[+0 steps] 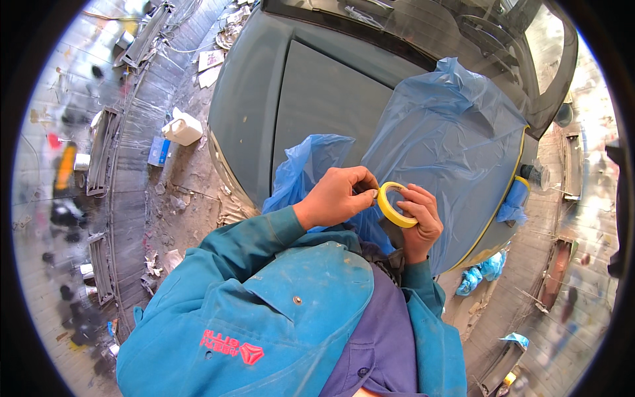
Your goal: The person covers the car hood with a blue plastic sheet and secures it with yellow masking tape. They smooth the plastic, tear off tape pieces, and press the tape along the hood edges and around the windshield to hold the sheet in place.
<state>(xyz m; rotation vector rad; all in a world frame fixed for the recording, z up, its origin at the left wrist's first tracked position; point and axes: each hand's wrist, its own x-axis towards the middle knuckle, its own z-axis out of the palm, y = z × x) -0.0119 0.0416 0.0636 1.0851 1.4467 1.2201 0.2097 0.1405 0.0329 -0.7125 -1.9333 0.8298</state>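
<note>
My right hand (422, 221) grips a roll of yellow masking tape (399, 217), fingers curled round its right side. At the roll's left edge, my left hand (337, 198) pinches with thumb and forefinger, seemingly at the tape's end; the exact hold is too small to make out. Both hands are in front of my chest, above a grey car hood (324, 99). Thin blue plastic sheeting (456, 145) covers the hood's right part. A loose crumpled piece of the sheeting bunches up beside and beneath my left hand. Yellow tape runs along the sheeting's right edge.
The windshield (410, 26) lies beyond the hood. A white plastic jug (183, 128) and a blue box (159, 151) stand on the floor at left. Crumpled blue plastic (481, 271) lies low at right. Metal floor channels (102, 152) line the left side.
</note>
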